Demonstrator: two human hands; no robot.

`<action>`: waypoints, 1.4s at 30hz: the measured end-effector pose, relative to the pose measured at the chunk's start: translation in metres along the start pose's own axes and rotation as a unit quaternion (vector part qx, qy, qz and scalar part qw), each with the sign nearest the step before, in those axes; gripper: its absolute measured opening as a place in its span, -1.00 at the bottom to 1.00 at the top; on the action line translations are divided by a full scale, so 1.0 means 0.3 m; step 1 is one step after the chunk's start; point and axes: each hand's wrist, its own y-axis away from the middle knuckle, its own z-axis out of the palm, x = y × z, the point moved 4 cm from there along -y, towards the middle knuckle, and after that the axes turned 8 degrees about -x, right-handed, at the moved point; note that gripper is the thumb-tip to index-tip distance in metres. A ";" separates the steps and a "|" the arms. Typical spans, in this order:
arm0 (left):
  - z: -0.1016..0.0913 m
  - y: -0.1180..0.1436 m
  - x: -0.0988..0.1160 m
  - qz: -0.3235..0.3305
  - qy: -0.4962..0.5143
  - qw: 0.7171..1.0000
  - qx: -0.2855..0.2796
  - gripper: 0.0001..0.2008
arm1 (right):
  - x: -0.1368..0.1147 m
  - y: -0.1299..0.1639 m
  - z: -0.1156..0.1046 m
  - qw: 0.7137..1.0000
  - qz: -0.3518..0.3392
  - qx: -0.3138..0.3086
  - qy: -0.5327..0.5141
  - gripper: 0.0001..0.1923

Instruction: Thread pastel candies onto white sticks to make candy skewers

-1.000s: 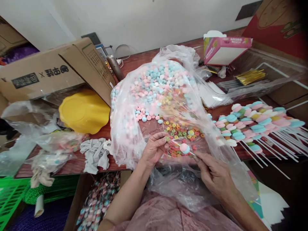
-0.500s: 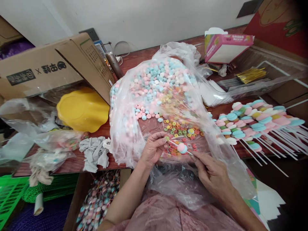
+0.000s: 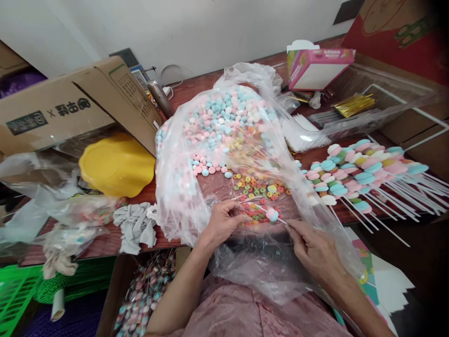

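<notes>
My right hand (image 3: 308, 238) pinches a thin white stick (image 3: 257, 205) near its lower right end. On the stick, just beyond those fingertips, sits a pink and blue round candy (image 3: 272, 215). My left hand (image 3: 226, 219) is beside the stick's other end, low over the small ring candies (image 3: 257, 191). Its thumb and index finger look slightly apart, and I make out nothing between them. The ring candies are red, green, orange and yellow, lying in a clear plastic bag (image 3: 182, 187). Pink, blue and white round candies (image 3: 224, 110) are heaped behind them in the bag.
Finished candy skewers (image 3: 365, 168) are stacked at the right edge of the table. A yellow scalloped basin (image 3: 117, 166), a cardboard box (image 3: 63, 103) and grey cloths (image 3: 136, 224) stand or lie at left. Below is an open box of wrapped candies (image 3: 143, 295).
My left hand has drawn slightly down and away from the stick's tip. The green ring candy it held is no longer at its fingertips. The stick and round candy shifted slightly right.
</notes>
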 end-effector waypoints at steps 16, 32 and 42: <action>0.077 0.004 0.059 -0.095 0.349 0.931 -0.045 -0.59 | -0.068 -0.009 -0.021 0.991 -0.024 0.017 -0.127 -0.76; -0.039 -0.233 0.127 0.016 -0.213 0.976 -0.039 -0.84 | 0.037 0.005 -0.016 0.973 0.104 0.084 -0.187 -0.84; -0.052 -0.211 0.059 -0.034 0.030 0.997 -0.063 -0.80 | -0.012 -0.044 0.000 0.984 -0.006 0.072 -0.164 -0.80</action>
